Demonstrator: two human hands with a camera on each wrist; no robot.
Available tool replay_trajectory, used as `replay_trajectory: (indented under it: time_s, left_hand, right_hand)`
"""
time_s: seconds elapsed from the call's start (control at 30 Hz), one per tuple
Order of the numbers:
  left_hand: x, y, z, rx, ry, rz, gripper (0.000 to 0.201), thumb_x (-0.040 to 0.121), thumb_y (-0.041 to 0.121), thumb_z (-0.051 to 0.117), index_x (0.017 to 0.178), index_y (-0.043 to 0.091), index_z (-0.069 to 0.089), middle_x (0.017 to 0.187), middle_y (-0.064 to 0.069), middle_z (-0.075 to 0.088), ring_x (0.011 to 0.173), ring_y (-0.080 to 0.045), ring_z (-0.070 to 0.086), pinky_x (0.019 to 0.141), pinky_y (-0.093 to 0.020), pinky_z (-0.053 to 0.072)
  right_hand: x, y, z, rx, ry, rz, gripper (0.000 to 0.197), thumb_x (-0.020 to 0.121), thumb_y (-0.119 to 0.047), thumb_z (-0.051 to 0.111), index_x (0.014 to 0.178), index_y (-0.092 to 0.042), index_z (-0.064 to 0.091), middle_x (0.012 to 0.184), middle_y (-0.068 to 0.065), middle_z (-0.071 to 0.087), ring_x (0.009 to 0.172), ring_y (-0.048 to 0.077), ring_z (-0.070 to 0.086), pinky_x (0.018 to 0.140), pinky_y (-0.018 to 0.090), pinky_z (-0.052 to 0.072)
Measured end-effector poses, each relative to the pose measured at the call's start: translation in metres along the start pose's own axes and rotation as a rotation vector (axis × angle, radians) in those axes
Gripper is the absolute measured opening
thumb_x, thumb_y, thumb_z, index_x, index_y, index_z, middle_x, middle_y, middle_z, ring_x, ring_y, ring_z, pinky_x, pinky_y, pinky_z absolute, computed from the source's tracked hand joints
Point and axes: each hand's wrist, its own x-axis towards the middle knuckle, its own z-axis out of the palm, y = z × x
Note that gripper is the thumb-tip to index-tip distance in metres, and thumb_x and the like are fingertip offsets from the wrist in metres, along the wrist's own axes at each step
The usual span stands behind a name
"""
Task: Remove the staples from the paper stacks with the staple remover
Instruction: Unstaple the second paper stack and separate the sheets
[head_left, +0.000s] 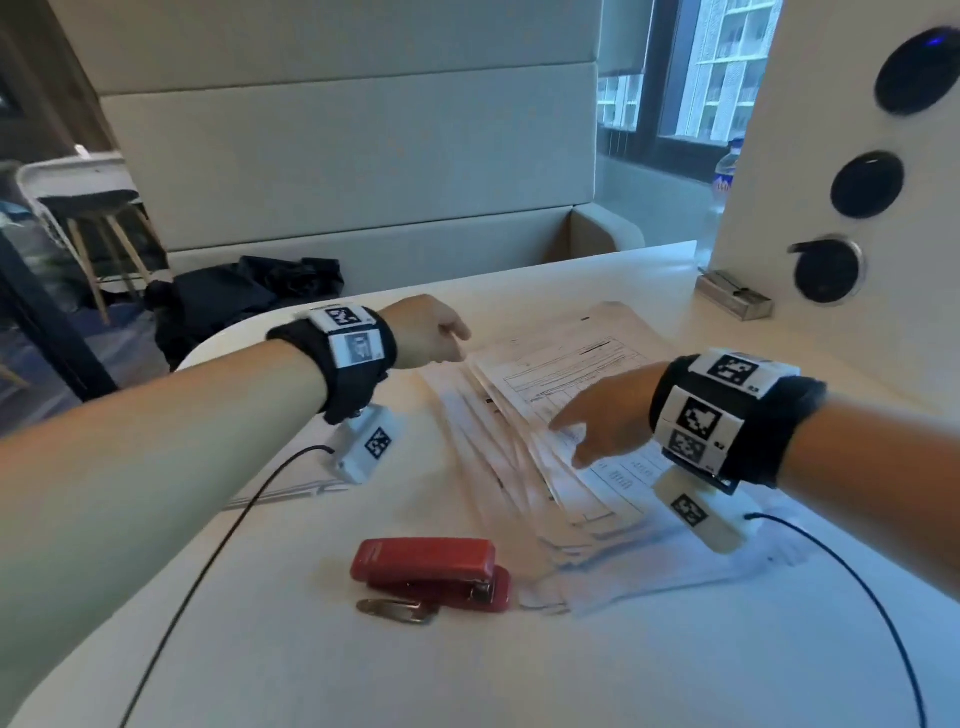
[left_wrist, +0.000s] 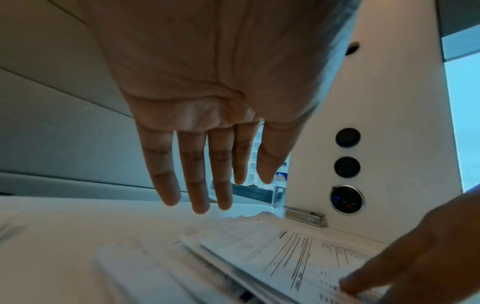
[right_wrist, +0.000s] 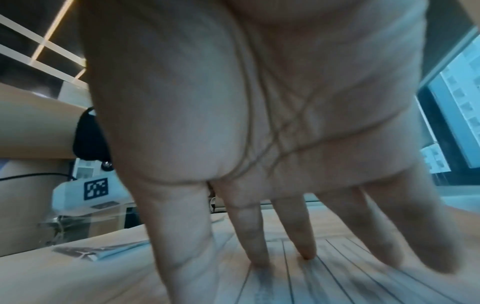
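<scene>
Several stapled paper stacks (head_left: 545, 405) lie fanned across the white table, printed forms on top (left_wrist: 285, 253). My right hand (head_left: 597, 421) rests on the top sheet with straight, spread fingers (right_wrist: 306, 242) pressing the paper. My left hand (head_left: 436, 338) hovers above the far left edge of the fan, fingers straight (left_wrist: 197, 185) and holding nothing. A red stapler (head_left: 431, 569) lies near the front edge of the papers. A flat metal staple remover (head_left: 395, 610) juts out under it.
The white table (head_left: 311, 675) ends at a cushioned bench behind. A white panel with round black sockets (head_left: 867, 184) stands at the right, with a small metal box (head_left: 735, 300) at its foot. A folded paper (head_left: 291, 491) lies under my left wrist. Black cables trail from both wrist cameras.
</scene>
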Motion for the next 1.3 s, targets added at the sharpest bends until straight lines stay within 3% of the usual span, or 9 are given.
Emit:
replay_trajectory:
  time_s: [0.07, 0.3, 0.5, 0.6, 0.77, 0.93, 1.13, 1.23, 1.3]
  left_hand:
    - [0.014, 0.019, 0.004, -0.006, 0.012, 0.025, 0.031, 0.089, 0.022, 0.065, 0.119, 0.015, 0.065, 0.108, -0.006, 0.069, 0.087, -0.017, 0.061, 0.070, -0.022, 0.042]
    - [0.051, 0.033, 0.033, 0.172, -0.105, -0.119, 0.049, 0.091, 0.025, 0.063, 0.132, 0.002, 0.053, 0.133, -0.010, 0.057, 0.119, -0.028, 0.054, 0.097, -0.030, 0.041]
    - [0.062, 0.032, 0.046, -0.072, -0.115, -0.239, 0.022, 0.088, 0.017, 0.066, 0.077, 0.008, 0.049, 0.094, -0.016, 0.059, 0.087, -0.032, 0.064, 0.086, -0.043, 0.055]
    - [0.063, 0.034, 0.049, -0.141, -0.045, -0.260, 0.022, 0.084, 0.016, 0.070, 0.076, -0.002, 0.059, 0.085, -0.017, 0.066, 0.089, -0.035, 0.069, 0.085, -0.047, 0.056]
    - [0.061, 0.042, 0.044, -0.077, 0.050, -0.252, 0.022, 0.083, 0.014, 0.069, 0.095, -0.005, 0.071, 0.095, -0.016, 0.071, 0.074, -0.026, 0.060, 0.068, -0.031, 0.048]
    - [0.042, 0.053, 0.035, -0.128, 0.266, -0.141, 0.005, 0.089, 0.028, 0.061, 0.089, 0.025, 0.058, 0.112, -0.004, 0.041, 0.090, -0.030, 0.053, 0.084, -0.032, 0.046]
    - [0.000, 0.065, 0.022, -0.242, 0.370, 0.397, 0.009, 0.096, 0.013, 0.050, 0.087, 0.017, 0.049, 0.077, 0.003, 0.057, 0.065, -0.023, 0.053, 0.054, -0.029, 0.049]
    - [-0.015, 0.070, 0.020, 0.033, 0.473, 0.679, 0.010, 0.093, 0.015, 0.044, 0.093, 0.008, 0.052, 0.069, -0.007, 0.058, 0.056, -0.024, 0.049, 0.052, -0.026, 0.037]
    - [-0.017, 0.070, 0.019, -0.004, 0.562, 0.695, 0.005, 0.092, 0.009, 0.048, 0.093, 0.005, 0.049, 0.062, 0.000, 0.049, 0.048, -0.019, 0.042, 0.051, -0.023, 0.032]
  right_hand:
    - [-0.001, 0.008, 0.005, -0.016, -0.051, 0.000, 0.068, 0.095, -0.044, 0.053, 0.153, -0.030, 0.021, 0.159, -0.003, 0.022, 0.146, 0.021, 0.022, 0.116, 0.046, 0.020]
    - [0.004, 0.014, 0.007, -0.087, -0.024, -0.055, 0.079, 0.088, -0.045, 0.063, 0.153, -0.032, 0.020, 0.158, -0.004, 0.026, 0.144, 0.021, 0.025, 0.113, 0.045, 0.026]
    - [0.004, 0.017, 0.008, -0.065, -0.017, -0.072, 0.078, 0.087, -0.043, 0.066, 0.152, -0.032, 0.024, 0.155, -0.005, 0.031, 0.141, 0.020, 0.032, 0.111, 0.045, 0.031]
    - [0.005, 0.017, 0.009, -0.051, -0.012, -0.076, 0.078, 0.086, -0.043, 0.067, 0.151, -0.031, 0.027, 0.154, -0.005, 0.035, 0.139, 0.020, 0.036, 0.109, 0.044, 0.033]
    - [0.006, 0.021, 0.010, 0.012, -0.010, -0.075, 0.085, 0.080, -0.048, 0.072, 0.151, -0.033, 0.027, 0.156, -0.008, 0.029, 0.143, 0.017, 0.027, 0.113, 0.046, 0.027]
    - [0.007, 0.031, 0.008, 0.201, 0.071, -0.033, 0.090, 0.077, -0.051, 0.073, 0.151, -0.031, 0.025, 0.157, -0.006, 0.028, 0.144, 0.018, 0.026, 0.116, 0.045, 0.024]
    - [0.019, 0.059, -0.033, 0.411, 0.888, 0.094, 0.099, 0.071, -0.026, 0.082, 0.148, -0.014, 0.020, 0.147, 0.013, 0.038, 0.133, 0.033, 0.038, 0.109, 0.048, 0.036]
    - [0.018, 0.072, -0.050, 0.334, 0.934, 0.080, 0.100, 0.071, -0.025, 0.082, 0.150, -0.021, 0.020, 0.150, 0.008, 0.036, 0.142, 0.027, 0.026, 0.117, 0.052, 0.019]
    - [0.010, 0.073, -0.059, 0.249, 0.903, 0.101, 0.064, 0.076, -0.028, 0.079, 0.132, -0.021, 0.049, 0.118, 0.004, 0.057, 0.129, 0.025, 0.043, 0.111, 0.045, 0.026]
